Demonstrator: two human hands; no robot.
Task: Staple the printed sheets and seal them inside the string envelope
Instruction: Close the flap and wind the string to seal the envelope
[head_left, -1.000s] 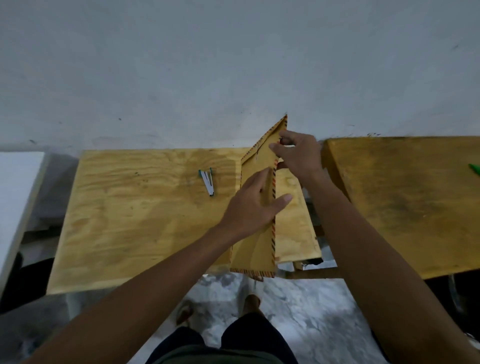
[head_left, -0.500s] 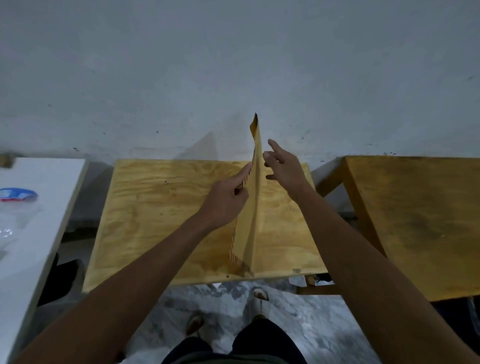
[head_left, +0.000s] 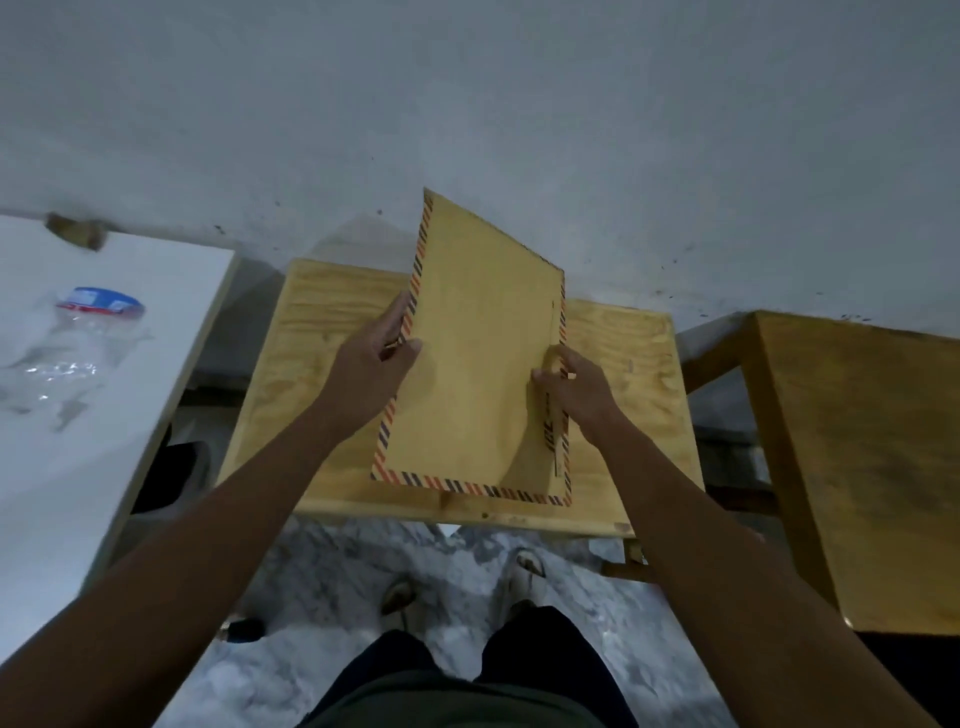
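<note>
**Envelope held by both side edges above the plywood table**

The plywood table (head_left: 322, 415) carries the work, with a white table (head_left: 104, 415) off its left edge and a darker wooden table (head_left: 857, 467) off its right. Lying on the white one is a clear plastic bottle (head_left: 78, 343) with a blue label.

The brown envelope (head_left: 467, 364), bordered in red and blue stripes, is tilted up over the middle of the plywood: its near edge sits low by the table's front edge, its far corner lifts toward the wall. The left hand (head_left: 371, 374) grips its left edge, thumb on the face and fingers behind. The right hand (head_left: 576, 387) pinches the right edge, fingers curled round it.

No sheets, stapler or string closure can be seen, so whether the papers are inside cannot be told.

Judging by the bow in its face, the envelope is light, thin and floppy, and easily creased. It is best taken by two opposite edges, as it is now.
</note>
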